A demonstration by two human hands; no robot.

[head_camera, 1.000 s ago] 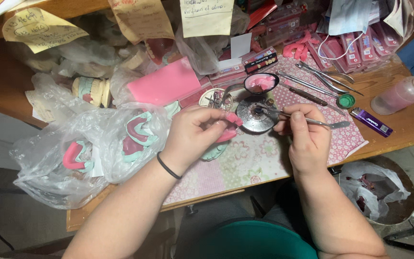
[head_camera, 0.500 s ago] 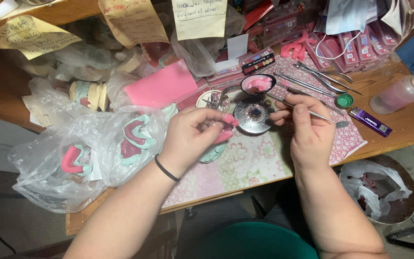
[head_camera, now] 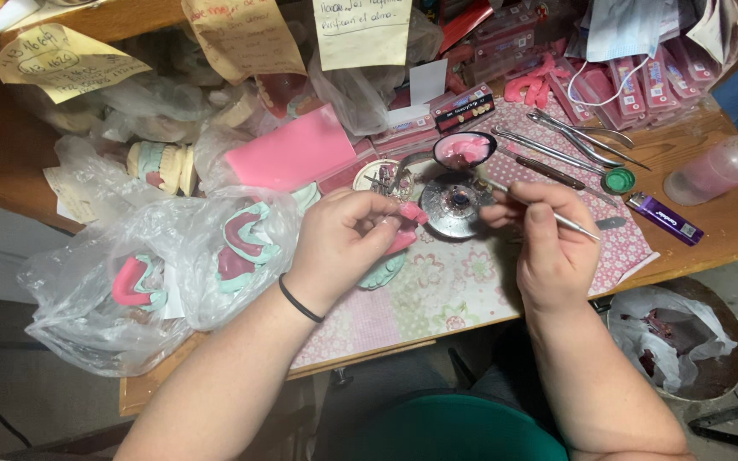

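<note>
Left hand w/ pink wax piece over cluttered wooden bench.

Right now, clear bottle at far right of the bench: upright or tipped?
Tipped. The clear bottle lies on its side on the wooden bench, its neck pointing toward the right edge.

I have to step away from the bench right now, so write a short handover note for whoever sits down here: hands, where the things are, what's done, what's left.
Left hand: holds a pink wax denture piece on a green cast, above the floral mat.
Right hand: grips a thin metal wax tool, its tip toward the round metal burner.
Nearby: dish of pink wax behind the burner, pink wax sheet, more instruments, purple lighter, clear bags of green-and-pink casts on the left.
Done: wax already sits on the held cast.
Left: waxing looks unfinished; the bagged casts are untouched.
</note>
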